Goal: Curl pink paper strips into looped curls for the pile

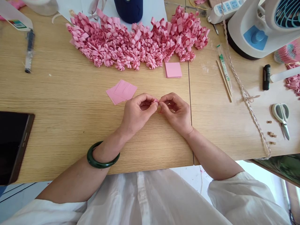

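Observation:
My left hand [138, 112] and my right hand [177, 112] meet over the middle of the wooden table [70, 100]. Their fingertips pinch one small pink paper piece [156, 101] between them, most of it hidden by the fingers. A green bangle [101, 159] circles my left wrist. Just beyond the hands lie a few loose pink paper squares [121, 91], and a neat small stack of pink squares [173, 69] sits further back. A big heap of curled pink paper pieces [138, 40] stretches across the far side.
A dark tablet [11, 143] lies at the left edge, a pen [29, 51] at far left. Right of the table seam are chopsticks [224, 79], a braided cord [246, 93], scissors [282, 118], a black lighter [266, 77], a desk fan [260, 28] and a power strip [225, 9].

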A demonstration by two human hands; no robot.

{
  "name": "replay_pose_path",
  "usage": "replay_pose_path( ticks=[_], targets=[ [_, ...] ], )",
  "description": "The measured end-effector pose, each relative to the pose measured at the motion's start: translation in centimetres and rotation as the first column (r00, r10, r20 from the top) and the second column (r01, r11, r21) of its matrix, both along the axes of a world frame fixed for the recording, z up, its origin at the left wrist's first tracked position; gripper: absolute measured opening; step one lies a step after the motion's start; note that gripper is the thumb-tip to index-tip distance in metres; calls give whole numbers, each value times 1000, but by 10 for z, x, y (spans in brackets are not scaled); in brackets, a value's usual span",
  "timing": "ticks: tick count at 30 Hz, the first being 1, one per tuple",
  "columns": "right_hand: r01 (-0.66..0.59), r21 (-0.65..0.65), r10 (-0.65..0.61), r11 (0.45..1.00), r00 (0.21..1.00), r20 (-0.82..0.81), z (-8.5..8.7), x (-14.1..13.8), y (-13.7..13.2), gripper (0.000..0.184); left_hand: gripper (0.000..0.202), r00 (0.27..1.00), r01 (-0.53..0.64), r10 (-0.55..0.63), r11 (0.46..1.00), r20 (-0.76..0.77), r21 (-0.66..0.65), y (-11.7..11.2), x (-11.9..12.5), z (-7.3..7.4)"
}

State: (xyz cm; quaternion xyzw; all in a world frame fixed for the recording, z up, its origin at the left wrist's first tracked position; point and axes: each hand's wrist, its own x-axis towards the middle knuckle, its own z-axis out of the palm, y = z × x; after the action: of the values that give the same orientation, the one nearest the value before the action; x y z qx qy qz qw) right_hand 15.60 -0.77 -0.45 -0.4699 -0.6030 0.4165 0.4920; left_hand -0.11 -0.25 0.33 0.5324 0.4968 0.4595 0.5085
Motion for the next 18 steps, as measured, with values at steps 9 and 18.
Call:
replay_pose_path(
  ticks=[9,18],
  targets=[
    [-41,254,-17,966,975,221,3,3,-2,7,4,1000,-21,21,1000,-18,-8,-2,1,3],
    [-13,94,1,995,992,127,5,0,-3,7,5,999,-16,17,1000,-37,4,-2,0,2]
  ],
)
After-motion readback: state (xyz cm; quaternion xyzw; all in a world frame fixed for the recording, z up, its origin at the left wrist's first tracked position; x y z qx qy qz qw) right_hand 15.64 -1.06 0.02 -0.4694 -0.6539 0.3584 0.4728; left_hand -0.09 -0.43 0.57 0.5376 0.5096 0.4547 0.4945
